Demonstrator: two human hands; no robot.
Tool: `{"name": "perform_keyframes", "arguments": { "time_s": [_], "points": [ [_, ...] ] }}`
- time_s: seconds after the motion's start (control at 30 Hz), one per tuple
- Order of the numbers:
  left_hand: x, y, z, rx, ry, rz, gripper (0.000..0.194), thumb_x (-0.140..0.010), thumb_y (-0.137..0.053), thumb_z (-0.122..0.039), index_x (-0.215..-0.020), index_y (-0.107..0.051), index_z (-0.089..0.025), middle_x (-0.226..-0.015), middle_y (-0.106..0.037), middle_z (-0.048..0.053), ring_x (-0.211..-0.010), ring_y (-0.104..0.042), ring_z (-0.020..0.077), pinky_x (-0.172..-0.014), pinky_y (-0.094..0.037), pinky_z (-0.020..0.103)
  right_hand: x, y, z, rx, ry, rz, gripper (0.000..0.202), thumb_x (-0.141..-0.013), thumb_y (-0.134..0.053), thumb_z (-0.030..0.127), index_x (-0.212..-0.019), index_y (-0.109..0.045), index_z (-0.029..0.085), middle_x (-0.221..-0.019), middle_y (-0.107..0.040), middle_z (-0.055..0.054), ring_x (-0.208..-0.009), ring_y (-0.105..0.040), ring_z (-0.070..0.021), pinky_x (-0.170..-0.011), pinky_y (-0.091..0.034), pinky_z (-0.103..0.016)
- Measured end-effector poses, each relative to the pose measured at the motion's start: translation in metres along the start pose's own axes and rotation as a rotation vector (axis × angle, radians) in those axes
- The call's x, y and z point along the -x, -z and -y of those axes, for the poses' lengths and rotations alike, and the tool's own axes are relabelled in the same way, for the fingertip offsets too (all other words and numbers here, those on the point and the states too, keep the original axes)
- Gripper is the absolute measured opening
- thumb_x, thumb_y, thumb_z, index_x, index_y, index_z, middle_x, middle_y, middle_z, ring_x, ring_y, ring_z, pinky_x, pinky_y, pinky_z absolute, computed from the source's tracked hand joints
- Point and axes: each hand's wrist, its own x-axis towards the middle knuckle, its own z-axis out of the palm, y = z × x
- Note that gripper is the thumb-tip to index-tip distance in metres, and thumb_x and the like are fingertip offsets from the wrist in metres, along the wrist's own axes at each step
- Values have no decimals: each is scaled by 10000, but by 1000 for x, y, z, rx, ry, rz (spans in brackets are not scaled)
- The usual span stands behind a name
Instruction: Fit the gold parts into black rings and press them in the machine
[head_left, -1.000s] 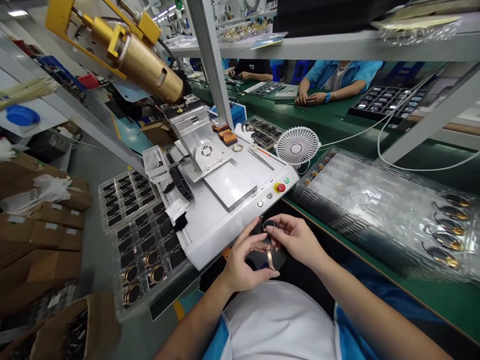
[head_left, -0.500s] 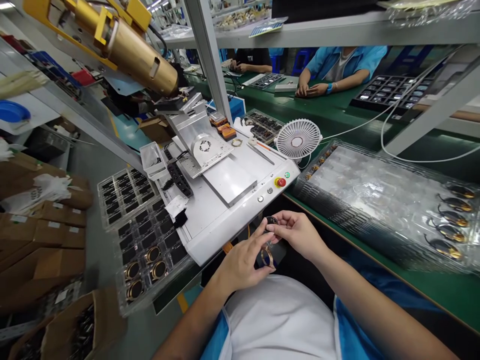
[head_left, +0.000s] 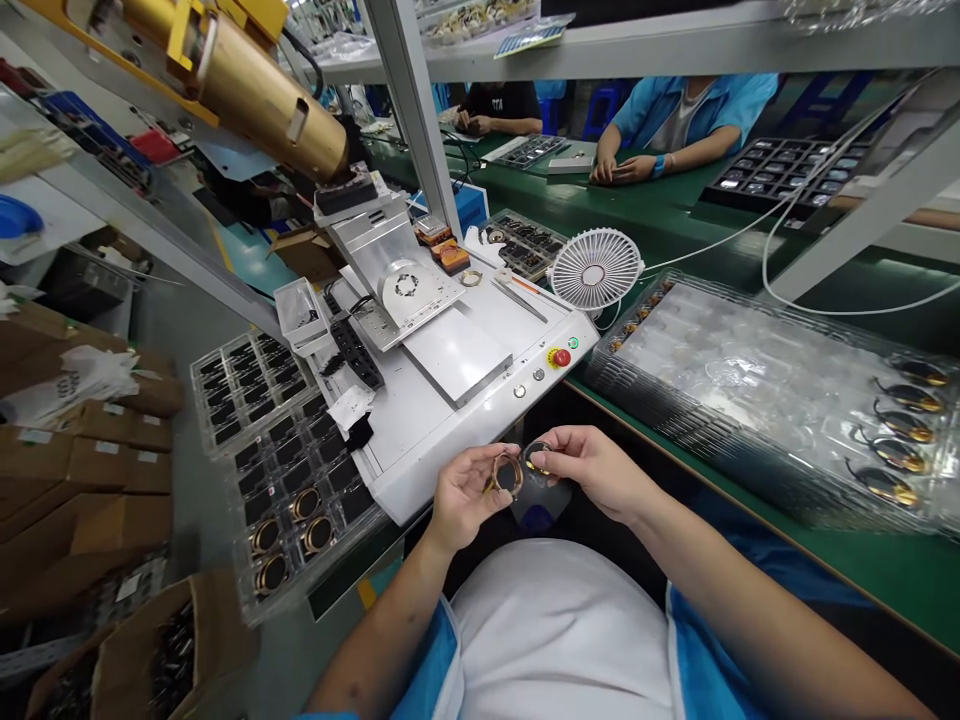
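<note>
Gold ring (head_left: 496,472) beside black disc (head_left: 531,452).
Our fingers pinch both: left hand (head_left: 465,498), ring; right hand (head_left: 601,476), disc.

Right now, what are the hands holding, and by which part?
The left hand holds a gold ring by its rim; the right hand holds a dark disc by its edge.

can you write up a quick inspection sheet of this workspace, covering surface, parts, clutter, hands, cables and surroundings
surface: white machine base, red button near its front edge
job's things: gold-coloured ring and dark round piece, close together; contact unclear
clutter: tweezers and white paper on the base
grippers: left hand pinches the ring; right hand holds the round piece
cables: white cable loops at right
surroundings: fan behind the base, cardboard boxes at left, co-worker in blue across the bench
</note>
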Motion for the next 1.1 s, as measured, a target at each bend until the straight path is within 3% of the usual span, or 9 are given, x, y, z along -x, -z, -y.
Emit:
{"name": "perform_keyframes", "arguments": {
  "time_s": [0.17,0.4,0.53,0.8,1.1],
  "points": [
    [2,-2,11,71,-15,-68,506,-731,-917,-302,-1203,-740,-258,-1295,-750,107,-1138,-742,275,-1023,-585,442,4,-23,-8,-150,-94,18,452,-545,-976,386,-640,-593,164,-645,-654,0,-587,-597,-117,-597,-522,-255],
    [6,0,19,2,-44,-85,546,-692,-943,-296,-1204,-753,-274,-1269,-760,115,-1097,-763,288,-957,-625,428,8,-40,-8,-57,60,-119,404,-588,-860,263,-697,-474,212,-596,-563,52,-528,-463,-91,-493,-357,-213],
    [6,-1,16,-36,-91,-79,532,-712,-932,-271,-1214,-758,-294,-1258,-765,105,-1085,-769,288,-939,-641,427,8,-43,-8,40,129,-147,350,-620,-779,269,-709,-444,219,-601,-532,63,-539,-436,-87,-501,-340,-218],
    [2,-1,16,-55,-180,-25,551,-727,-908,-161,-1232,-752,-318,-1268,-752,88,-1081,-772,272,-940,-654,379,7,-41,-9,95,115,-122,329,-651,-725,239,-780,-422,227,-649,-557,73,-568,-463,-99,-511,-365,-230],
    [2,-2,19,-56,-203,-48,521,-735,-911,-199,-1220,-758,-310,-1248,-754,101,-1078,-770,280,-943,-653,379,3,-40,-10,47,81,-114,338,-630,-722,221,-784,-421,224,-622,-555,81,-544,-486,-90,-496,-392,-215]
  ]
}}
